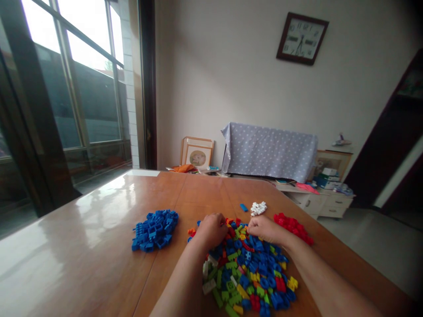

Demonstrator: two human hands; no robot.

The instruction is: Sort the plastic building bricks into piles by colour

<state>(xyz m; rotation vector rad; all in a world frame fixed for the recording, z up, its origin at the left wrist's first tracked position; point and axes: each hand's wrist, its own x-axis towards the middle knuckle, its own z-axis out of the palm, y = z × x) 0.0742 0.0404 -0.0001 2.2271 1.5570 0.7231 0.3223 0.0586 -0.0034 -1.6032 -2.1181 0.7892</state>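
A mixed pile of toy building bricks (246, 273) in blue, green, yellow, red, orange and white lies on the wooden table in front of me. My left hand (213, 228) is over the pile's far left edge, its fingers curled in and mostly hidden behind the back of the hand. At the far right edge of the pile, my right hand (264, 228) is closed with thumb and fingers pressed together. Whatever either hand holds is too small or hidden to make out. White bricks (258, 208) form a small heap just beyond the right hand, and red bricks (293, 228) are heaped to its right.
Left of the mixed pile is a heap of blue bricks (155, 230). One flat blue brick (243, 207) lies apart near the white heap. The wooden table (99, 259) ends at the right beside a low white cabinet (327, 205). A dotted cloth (271, 149) covers something behind the table.
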